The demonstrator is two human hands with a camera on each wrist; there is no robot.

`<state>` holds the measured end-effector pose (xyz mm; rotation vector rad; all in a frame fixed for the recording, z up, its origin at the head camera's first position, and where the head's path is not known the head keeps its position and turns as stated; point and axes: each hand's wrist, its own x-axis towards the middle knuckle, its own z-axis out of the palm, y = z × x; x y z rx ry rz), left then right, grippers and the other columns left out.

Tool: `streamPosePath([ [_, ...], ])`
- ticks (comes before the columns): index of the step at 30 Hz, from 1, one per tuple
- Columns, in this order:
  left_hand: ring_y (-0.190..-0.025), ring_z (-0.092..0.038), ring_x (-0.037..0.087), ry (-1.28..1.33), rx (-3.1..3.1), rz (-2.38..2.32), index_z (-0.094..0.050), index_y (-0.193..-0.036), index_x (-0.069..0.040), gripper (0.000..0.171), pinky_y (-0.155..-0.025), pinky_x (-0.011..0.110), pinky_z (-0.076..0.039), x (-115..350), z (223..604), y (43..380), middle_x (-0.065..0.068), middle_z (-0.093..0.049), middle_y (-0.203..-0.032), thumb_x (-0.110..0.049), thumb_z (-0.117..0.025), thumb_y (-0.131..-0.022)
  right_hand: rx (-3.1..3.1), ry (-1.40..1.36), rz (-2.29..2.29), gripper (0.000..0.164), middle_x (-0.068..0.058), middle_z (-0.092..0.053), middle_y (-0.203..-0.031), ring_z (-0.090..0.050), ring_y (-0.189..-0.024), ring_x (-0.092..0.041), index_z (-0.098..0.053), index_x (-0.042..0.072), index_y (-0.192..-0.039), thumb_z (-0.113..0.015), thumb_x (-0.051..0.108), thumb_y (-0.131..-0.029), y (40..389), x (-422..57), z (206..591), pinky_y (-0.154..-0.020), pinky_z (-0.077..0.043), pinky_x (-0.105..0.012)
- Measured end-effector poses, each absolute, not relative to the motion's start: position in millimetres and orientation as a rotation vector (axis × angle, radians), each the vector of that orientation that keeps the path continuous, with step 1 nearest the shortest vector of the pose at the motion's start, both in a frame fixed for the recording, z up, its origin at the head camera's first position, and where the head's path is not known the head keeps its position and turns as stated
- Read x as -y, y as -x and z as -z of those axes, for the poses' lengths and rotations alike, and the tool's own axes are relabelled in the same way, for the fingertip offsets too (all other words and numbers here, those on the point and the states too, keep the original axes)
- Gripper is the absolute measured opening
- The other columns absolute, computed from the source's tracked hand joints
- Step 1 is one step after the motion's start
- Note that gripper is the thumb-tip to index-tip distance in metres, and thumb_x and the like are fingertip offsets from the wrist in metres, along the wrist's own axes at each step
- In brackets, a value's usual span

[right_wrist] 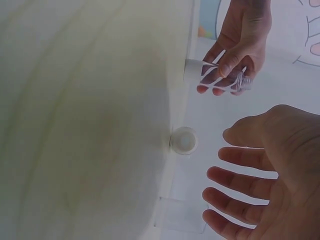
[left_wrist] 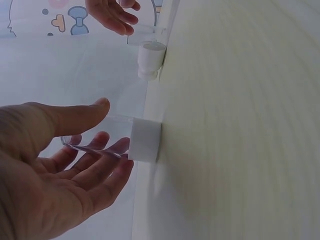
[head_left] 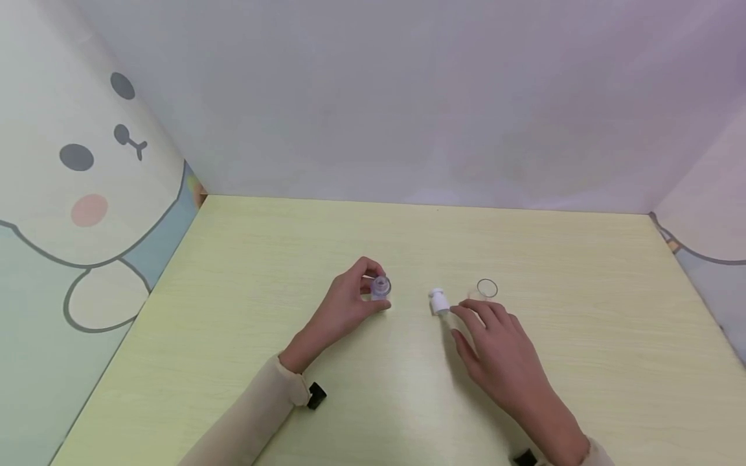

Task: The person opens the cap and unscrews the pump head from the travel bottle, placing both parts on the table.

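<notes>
A small clear bottle (left_wrist: 117, 127) with a white base stands upright on the table, its neck uncapped. My left hand (head_left: 348, 296) holds it, thumb on one side and fingers curled round the other; the right wrist view also shows the bottle (right_wrist: 220, 77) in that hand. To its right lies a white pump head (head_left: 439, 301), apart from the bottle. Beside that piece hovers my right hand (head_left: 497, 346), with loosely spread fingers and nothing held. The white piece (right_wrist: 184, 140) faces the right wrist camera end-on, a short way from the fingertips.
A clear cap (head_left: 487, 288) stands on the table beyond the right fingers, hard to see but for its rim. The pale wooden table (head_left: 280, 252) ends at a plain back wall (head_left: 408, 103). Cartoon-printed panels (head_left: 70, 181) flank the sides.
</notes>
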<state>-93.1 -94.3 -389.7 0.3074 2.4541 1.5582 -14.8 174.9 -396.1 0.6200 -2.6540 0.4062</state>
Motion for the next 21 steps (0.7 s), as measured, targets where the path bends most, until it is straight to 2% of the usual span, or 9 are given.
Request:
streamPosePath([
  [7, -0.118, -0.072, 0.028, -0.296, -2.475, -1.508, -0.057, -0.116, -0.016, 0.045, -0.103, 0.045, -0.057, 94.2, 389.5, 94.3, 0.005, -0.066, -0.124, -0.001, -0.085, -0.084, 2.662, -0.591, -0.422, 0.038, -0.013, -0.07, -0.12, -0.064, -0.112, -0.037, -0.07, 0.006, -0.119, -0.081, 0.011, -0.083, 11.4, -183.2, 397.0, -0.086, -0.055, -0.052],
  [21, -0.12, -0.066, 0.023, -0.308, -2.655, -1.319, -0.058, -0.129, -0.013, 0.053, -0.107, 0.045, -0.052, 98.3, 382.1, 89.9, 0.003, -0.068, -0.128, -0.007, -0.086, -0.084, 2.67, -0.535, -0.429, 0.039, -0.014, -0.071, -0.119, -0.064, -0.11, -0.037, -0.07, 0.005, -0.12, -0.078, 0.011, -0.082, 10.8, -202.4, 398.3, -0.084, -0.054, -0.053],
])
